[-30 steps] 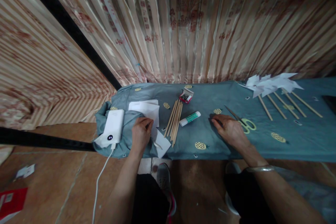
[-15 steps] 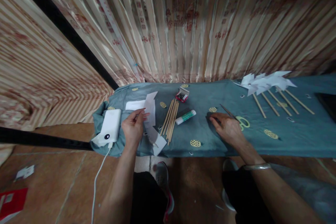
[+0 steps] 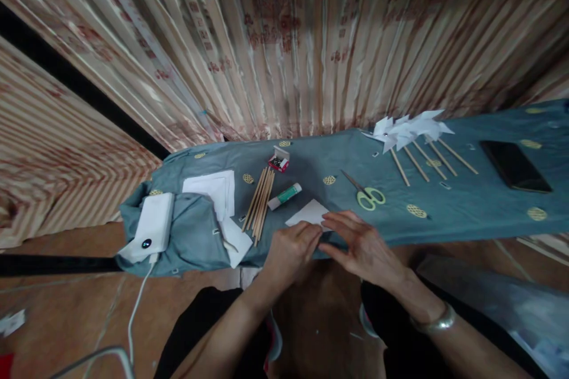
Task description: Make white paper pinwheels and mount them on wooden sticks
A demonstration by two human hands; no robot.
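A small piece of white paper (image 3: 309,212) is at the near side of the cloth, its upper corner showing beyond my fingers. My left hand (image 3: 290,249) is closed, pinching the paper's near edge. My right hand (image 3: 364,246) touches the paper's right side with its fingers stretched out and its thumb apart from them. Part of the paper is hidden under both hands. Just beyond the paper lies a green and white glue stick (image 3: 285,196). Scissors with light green handles (image 3: 370,198) rest beyond my right hand.
Thin wooden sticks (image 3: 259,204), a small open box (image 3: 279,159) with dark bits, and white paper sheets (image 3: 224,189) lie leftward. A white power bank (image 3: 154,222) with a cable is at the left end. Paper pinwheels (image 3: 411,131) on sticks and a black phone (image 3: 515,166) lie right.
My left hand has moved right, from beside the paper sheets to the middle, with a piece of paper. My right hand has left the scissors' side and come to the paper. The view has turned right.
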